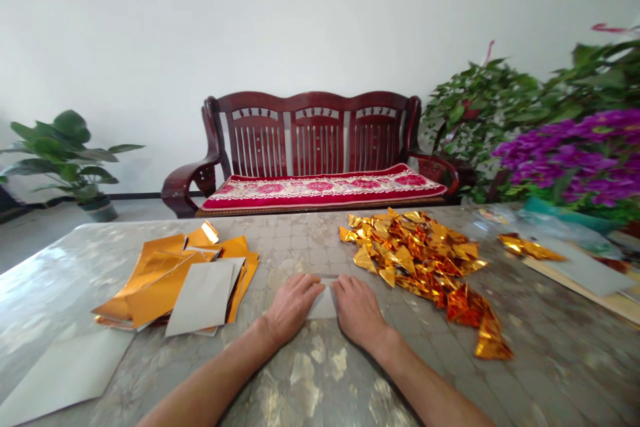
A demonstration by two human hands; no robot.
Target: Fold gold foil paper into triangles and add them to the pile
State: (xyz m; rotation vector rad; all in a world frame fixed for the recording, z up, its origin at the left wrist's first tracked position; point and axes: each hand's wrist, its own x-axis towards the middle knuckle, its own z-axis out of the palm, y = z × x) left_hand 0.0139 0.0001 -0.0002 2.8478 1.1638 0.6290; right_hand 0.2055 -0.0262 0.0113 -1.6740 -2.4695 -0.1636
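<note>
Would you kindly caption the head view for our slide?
Left hand and right hand press a pale foil sheet beside gold foil triangles.

Landmark, the folded sheet (324,300) on the worktop (305,240): the left hand (293,307) and right hand (357,310) lie on it, one at each side. Left of the sheet, on the worktop, a stack of foil sheets (175,280), with a loose sheet (65,373) farther left at the near edge; right of it, a heap of folded foil triangles (420,260), then a smaller lot of foil pieces (530,248) beyond. Behind the sheet and past the worktop, a wooden bench (315,140) bearing a seat cushion (320,190), with a potted plant (65,160) behind and left of the sheet and flowering plants (565,147) behind and right of it.
</note>
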